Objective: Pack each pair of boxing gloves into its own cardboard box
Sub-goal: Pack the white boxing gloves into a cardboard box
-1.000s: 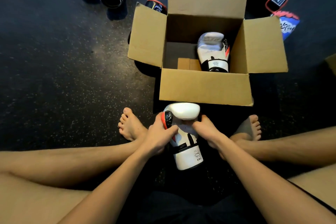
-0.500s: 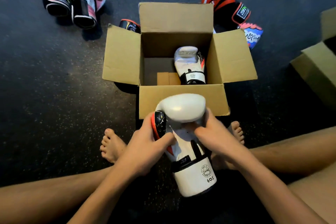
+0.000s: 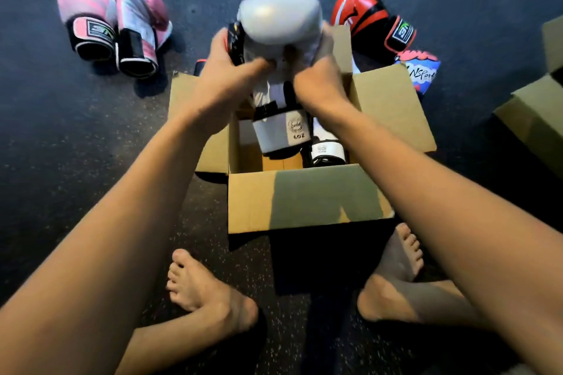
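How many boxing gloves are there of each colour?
White: 2, the white glove held by the left hand and right hand, and the second white glove in the cardboard box
Pink: 2, the pink gloves
Red and black: 1, the red glove
Blue and pink: 1, the blue glove
Total: 6 clearly seen

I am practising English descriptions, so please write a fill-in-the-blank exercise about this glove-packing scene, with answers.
The left hand and right hand grip a ____ boxing glove above the open cardboard box.
The matching glove already lies inside the ____.
____ pink gloves lie on the floor.
Answers: white; box; two.
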